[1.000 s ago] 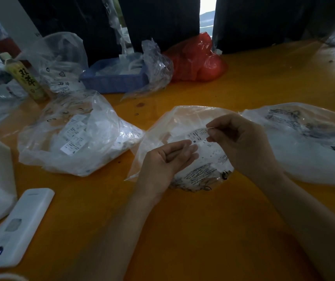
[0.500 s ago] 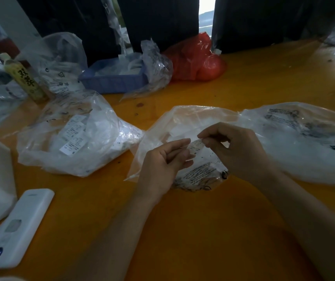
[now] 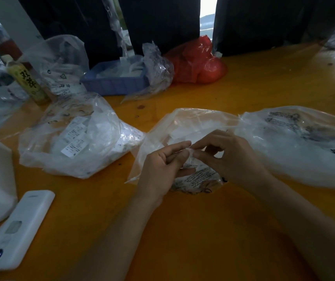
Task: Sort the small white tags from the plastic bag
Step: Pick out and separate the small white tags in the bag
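Both hands meet over the middle plastic bag [image 3: 184,126], which lies on the orange table [image 3: 203,230] directly under and beyond the fingers. The left hand [image 3: 160,169] has its fingers curled and its thumb and forefinger pinching one end of a small white tag [image 3: 191,157]; the right hand [image 3: 229,157] pinches the other end with thumb and forefinger, its remaining fingers bent. The tag sits between the two sets of fingertips, partly hidden by them, just above the printed lower part of the bag.

A second ago the right hand alone held the tag, raised higher and clear of the left hand, whose fingers were only loosely bent below it. Half a second ago the right hand had lowered the tag to the left fingertips. Now the hands are closer together and both grip it.

Left of the left hand lies another clear bag of tags [image 3: 77,138], unmoved. Right of the right hand a third clear bag [image 3: 304,142] lies in the same spot. Beyond the hands stand a blue tray [image 3: 113,83] and a red bag [image 3: 199,61]; near the left forearm lies a white device [image 3: 18,230].
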### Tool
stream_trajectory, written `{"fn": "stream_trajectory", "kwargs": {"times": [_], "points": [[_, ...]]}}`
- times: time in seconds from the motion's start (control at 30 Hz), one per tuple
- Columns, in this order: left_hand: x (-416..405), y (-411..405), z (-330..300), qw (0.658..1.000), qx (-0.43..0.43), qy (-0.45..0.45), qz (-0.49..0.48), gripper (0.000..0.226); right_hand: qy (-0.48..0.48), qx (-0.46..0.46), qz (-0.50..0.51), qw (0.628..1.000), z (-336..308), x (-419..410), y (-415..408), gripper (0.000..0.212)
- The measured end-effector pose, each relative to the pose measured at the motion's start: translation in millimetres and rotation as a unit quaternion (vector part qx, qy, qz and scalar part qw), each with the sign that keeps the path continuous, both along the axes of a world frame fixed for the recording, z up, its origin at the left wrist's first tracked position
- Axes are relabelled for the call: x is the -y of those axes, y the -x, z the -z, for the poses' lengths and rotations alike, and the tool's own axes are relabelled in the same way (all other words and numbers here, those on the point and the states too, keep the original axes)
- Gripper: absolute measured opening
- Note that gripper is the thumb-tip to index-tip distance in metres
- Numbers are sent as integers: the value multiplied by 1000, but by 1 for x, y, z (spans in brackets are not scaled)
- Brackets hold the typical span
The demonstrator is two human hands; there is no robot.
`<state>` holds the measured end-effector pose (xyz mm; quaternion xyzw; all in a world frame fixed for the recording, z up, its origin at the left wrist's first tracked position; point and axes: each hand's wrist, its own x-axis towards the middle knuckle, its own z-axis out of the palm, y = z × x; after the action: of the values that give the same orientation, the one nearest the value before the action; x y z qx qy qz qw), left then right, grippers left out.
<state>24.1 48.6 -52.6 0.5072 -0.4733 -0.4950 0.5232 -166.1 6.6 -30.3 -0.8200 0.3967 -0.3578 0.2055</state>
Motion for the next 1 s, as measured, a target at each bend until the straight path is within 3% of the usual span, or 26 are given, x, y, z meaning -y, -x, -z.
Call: {"fn": "stream_trajectory", "kwargs": {"times": [0.2,0.33,0.4,0.5,0.57,0.63,0.7,0.9,1.0], "points": [[-1,0,-3,998,40,45,-22,31,-23,83,76,993,-4,2,3,12],[-1,-4,-7,981,134,99,-102,33,-48,113,92,988,-13,-1,4,10],[-1,-16,-17,940,218,185,-186,32,-9,85,139,987,-24,0,10,3],[3,-61,-36,793,364,322,-368,22,56,-87,269,958,-33,15,45,20],[1,-99,-45,736,392,298,-464,20,-4,-236,326,915,-31,35,78,33],[-4,-130,-44,735,400,213,-504,24,-118,-361,360,852,-26,53,102,29],[-8,-148,-39,734,439,130,-502,25,-160,-456,346,804,-19,61,114,22],[-1,-149,-28,741,526,25,-417,28,-140,-463,312,818,7,66,123,31],[4,-148,-27,735,537,10,-414,34,-140,-435,302,837,0,63,110,18]]}}
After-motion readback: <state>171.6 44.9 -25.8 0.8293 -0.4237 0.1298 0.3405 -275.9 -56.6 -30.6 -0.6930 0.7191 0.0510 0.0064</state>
